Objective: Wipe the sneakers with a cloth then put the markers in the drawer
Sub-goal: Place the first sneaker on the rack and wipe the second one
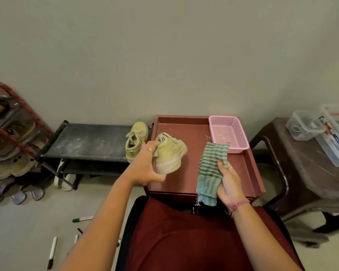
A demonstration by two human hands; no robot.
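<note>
A pale yellow suede-like sneaker [169,153] is held at its heel and collar by the left hand [147,165] above the dark red metal drawer-cabinet top [186,132]; it is judged light and semi-stiff, best gripped there. A soft, limp green striped cloth [211,169] is clasped in the right hand [228,182]. Marker pens, among them a green-capped one [82,219], are seen lying on the floor.

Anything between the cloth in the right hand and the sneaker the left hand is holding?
Nothing visible. The right hand holds the striped cloth beside the sneaker, which the left hand grips over the red tray top. Only bare tray lies between them; the pink basket sits behind.
</note>
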